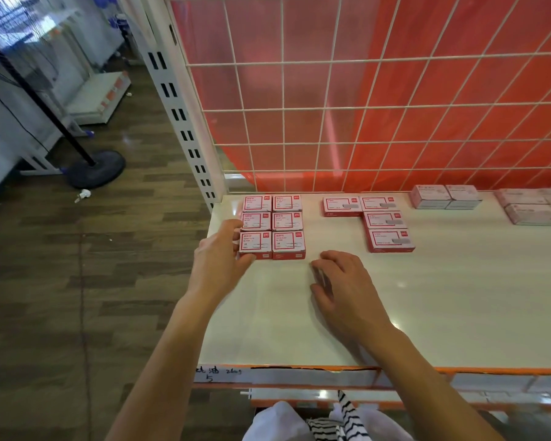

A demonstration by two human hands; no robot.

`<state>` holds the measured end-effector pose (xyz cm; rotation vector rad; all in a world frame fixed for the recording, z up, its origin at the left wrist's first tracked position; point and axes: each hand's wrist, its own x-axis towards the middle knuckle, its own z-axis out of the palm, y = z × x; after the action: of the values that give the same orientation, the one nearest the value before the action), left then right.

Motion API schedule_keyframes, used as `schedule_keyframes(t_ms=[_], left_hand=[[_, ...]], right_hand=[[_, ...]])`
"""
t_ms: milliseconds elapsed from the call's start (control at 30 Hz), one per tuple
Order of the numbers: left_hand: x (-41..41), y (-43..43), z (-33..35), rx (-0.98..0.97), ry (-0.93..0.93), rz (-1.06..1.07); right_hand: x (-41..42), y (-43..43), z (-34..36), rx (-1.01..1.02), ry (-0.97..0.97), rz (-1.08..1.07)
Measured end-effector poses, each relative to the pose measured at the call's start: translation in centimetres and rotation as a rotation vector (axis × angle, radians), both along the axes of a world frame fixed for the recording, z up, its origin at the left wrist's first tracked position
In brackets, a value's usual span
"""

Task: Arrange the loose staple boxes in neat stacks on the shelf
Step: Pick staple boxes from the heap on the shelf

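Observation:
Six red-and-white staple boxes [272,226] stand in a tight two-by-three block at the back left of the cream shelf [283,332]. My left hand [220,256] cups the block's near-left corner, fingers against its left side and thumb against the front of the nearest box. My right hand [341,284] lies curled over a small box [320,276] on the shelf, just right of the block; most of that box is hidden. Four wider red-and-white boxes [385,229] form an L shape further right.
Pale pink boxes [442,197] sit at the back right, with more [531,211] at the far right edge. A white wire grid [363,106] backs the shelf. A slotted upright [178,116] stands at its left corner. An orange strip [427,370] marks the front edge.

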<state>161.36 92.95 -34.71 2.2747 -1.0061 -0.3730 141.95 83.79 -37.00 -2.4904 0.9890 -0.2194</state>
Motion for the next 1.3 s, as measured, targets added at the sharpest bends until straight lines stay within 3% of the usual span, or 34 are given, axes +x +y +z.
schedule_keyframes(t_ms=[700, 1000, 1300], left_hand=[[-0.6, 0.1, 0.0, 0.024, -0.062, -0.021], [-4.3, -0.1, 0.2, -0.108, -0.389, 0.016], [-11.5, -3.6, -0.2, -0.074, -0.447, -0.123]], right_hand=[[0.0, 0.3, 0.0, -0.017, -0.017, -0.013], [-0.7, -0.1, 1.1, -0.025, -0.022, -0.033], [-4.9, -2.5, 2.6, -0.054, -0.035, -0.065]])
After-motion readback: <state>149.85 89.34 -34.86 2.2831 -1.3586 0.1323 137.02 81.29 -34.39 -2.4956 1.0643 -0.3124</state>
